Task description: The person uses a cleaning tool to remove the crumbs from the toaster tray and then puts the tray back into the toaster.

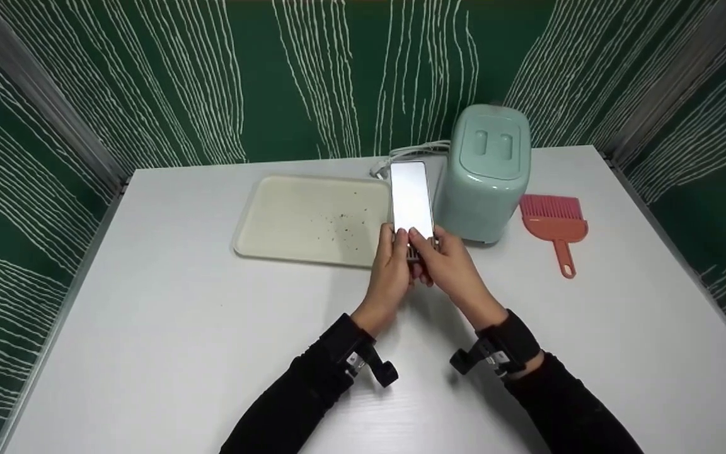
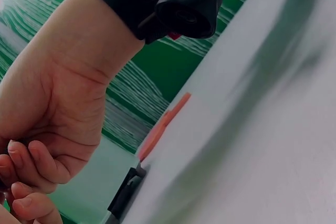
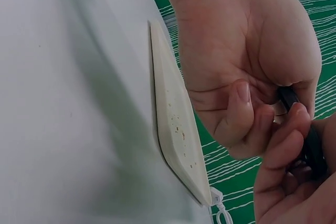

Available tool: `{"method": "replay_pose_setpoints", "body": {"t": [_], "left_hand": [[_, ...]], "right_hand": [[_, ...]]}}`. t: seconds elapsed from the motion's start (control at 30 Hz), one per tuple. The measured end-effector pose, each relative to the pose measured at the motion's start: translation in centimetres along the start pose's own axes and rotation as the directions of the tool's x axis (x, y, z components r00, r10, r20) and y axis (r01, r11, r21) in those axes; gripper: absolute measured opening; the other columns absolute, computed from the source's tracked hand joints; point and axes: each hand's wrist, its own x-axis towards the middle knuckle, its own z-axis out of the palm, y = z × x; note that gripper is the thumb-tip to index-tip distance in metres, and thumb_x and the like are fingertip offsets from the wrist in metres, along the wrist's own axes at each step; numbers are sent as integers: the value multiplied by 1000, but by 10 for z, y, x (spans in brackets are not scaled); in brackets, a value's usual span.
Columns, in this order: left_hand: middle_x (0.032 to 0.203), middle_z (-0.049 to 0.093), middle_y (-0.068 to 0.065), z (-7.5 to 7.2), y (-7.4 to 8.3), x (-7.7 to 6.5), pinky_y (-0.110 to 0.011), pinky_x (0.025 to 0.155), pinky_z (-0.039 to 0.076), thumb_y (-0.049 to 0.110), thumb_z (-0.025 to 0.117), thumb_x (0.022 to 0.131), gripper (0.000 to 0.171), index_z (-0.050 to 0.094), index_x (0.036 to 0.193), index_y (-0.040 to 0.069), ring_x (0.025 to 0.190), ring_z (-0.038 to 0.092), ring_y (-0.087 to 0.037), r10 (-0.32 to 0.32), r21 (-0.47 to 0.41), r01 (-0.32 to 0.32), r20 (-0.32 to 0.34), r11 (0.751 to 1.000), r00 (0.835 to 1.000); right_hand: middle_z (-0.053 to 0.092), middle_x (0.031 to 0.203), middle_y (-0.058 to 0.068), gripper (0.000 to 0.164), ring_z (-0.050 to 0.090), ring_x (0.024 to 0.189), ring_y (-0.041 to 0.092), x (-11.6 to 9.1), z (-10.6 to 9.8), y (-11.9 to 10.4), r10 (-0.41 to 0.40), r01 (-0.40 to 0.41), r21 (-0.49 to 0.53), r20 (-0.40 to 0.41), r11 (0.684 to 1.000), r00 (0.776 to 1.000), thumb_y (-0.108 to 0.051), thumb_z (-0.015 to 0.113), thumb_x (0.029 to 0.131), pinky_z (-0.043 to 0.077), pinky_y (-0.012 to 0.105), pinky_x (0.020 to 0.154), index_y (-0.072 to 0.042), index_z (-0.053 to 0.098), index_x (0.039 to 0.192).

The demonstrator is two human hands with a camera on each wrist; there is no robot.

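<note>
Both hands hold a phone (image 1: pixel 411 198) upright over the table, its bright white screen turned toward the head camera. My left hand (image 1: pixel 389 271) grips its lower left side and my right hand (image 1: pixel 454 268) its lower right. Both thumbs lie over the bottom of the screen, where a darker strip shows between them. From the right wrist view, the phone's dark edge (image 3: pixel 315 153) appears between curled fingers. Behind the hands, to the left, lies a cream tray (image 1: pixel 281 217) with dark crumbs scattered on it. A mint-green toaster (image 1: pixel 486 189) stands just right of the phone.
An orange hand brush (image 1: pixel 555 230) with pink bristles lies right of the toaster. White cable (image 1: pixel 423 149) is bundled behind the phone, near the table's back edge. Green walls (image 1: pixel 401 75) with white streaks enclose the white table (image 1: pixel 167 328) on three sides.
</note>
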Motion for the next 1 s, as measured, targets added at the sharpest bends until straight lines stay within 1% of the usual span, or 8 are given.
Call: {"method": "replay_pose_setpoints", "body": {"t": [0.23, 0.47, 0.53, 0.6, 0.7, 0.8, 0.87, 1.0], "left_hand": [[66, 58, 1, 0, -4, 1, -23, 50, 40, 35, 32, 119, 25, 44, 116, 13, 54, 51, -12, -22, 2, 22, 1, 1000, 1000], [67, 57, 1, -4, -6, 1, -22, 52, 40, 35, 34, 119, 25, 45, 117, 13, 55, 48, -14, -47, 26, 47, -7, 999, 999], [69, 57, 1, -6, -6, 2, -22, 51, 40, 37, 33, 119, 26, 46, 121, 15, 55, 48, -13, -61, 38, 61, -16, 997, 998], [70, 56, 1, -8, -5, 2, -22, 49, 39, 40, 33, 119, 28, 47, 124, 16, 55, 47, -12, -64, 52, 66, -46, 996, 997], [73, 53, 1, -12, -3, 4, -23, 47, 38, 38, 35, 119, 30, 53, 125, 15, 53, 45, -11, -41, 65, 49, -116, 997, 992], [77, 50, -2, -17, -2, 8, -22, 48, 38, 29, 36, 119, 31, 57, 120, 7, 54, 44, -10, 14, 58, -4, -170, 998, 985], [79, 49, -3, -20, -2, 11, -22, 48, 37, 23, 36, 118, 29, 57, 113, 5, 55, 43, -10, 45, 47, -37, -183, 998, 982], [77, 48, -1, -27, -1, 16, -20, 50, 37, 19, 38, 118, 24, 54, 104, 7, 57, 43, -10, 73, 51, -65, -185, 997, 980]], "right_hand": [[58, 55, -6, 26, 51, 44, 6, 1, 1, 6, -14, 14, 10, -7, 1000, 1000, -29, 58, 113, 41, 20, 44, -4, 64, 109], [58, 55, -6, 27, 49, 43, 6, 1, 1, 10, -28, 28, -8, -8, 1000, 1000, -29, 59, 112, 40, 20, 43, -6, 60, 98], [58, 54, -6, 28, 49, 42, 6, 1, 0, 10, -21, 21, -3, -9, 1000, 1000, -29, 59, 112, 40, 20, 43, -6, 58, 96], [57, 55, -6, 30, 48, 43, 5, 0, -1, 10, -11, 11, 5, -7, 1000, 1000, -30, 59, 112, 40, 20, 44, -6, 57, 96], [57, 55, -6, 31, 48, 45, 5, -1, -4, 11, 4, -4, 14, -6, 1000, 1000, -32, 58, 112, 40, 20, 45, -6, 56, 97], [56, 57, -5, 30, 48, 46, 5, -3, -7, 13, 17, -17, 23, -4, 1000, 1000, -32, 58, 112, 40, 20, 46, -5, 56, 101], [56, 58, -5, 29, 48, 47, 6, -4, -9, 15, 25, -25, 29, -1, 999, 1000, -32, 58, 112, 40, 20, 46, -4, 56, 103], [56, 59, -4, 29, 48, 49, 7, -9, -13, 20, 41, -41, 37, 9, 998, 999, -32, 58, 113, 40, 21, 47, -4, 56, 105]]}}
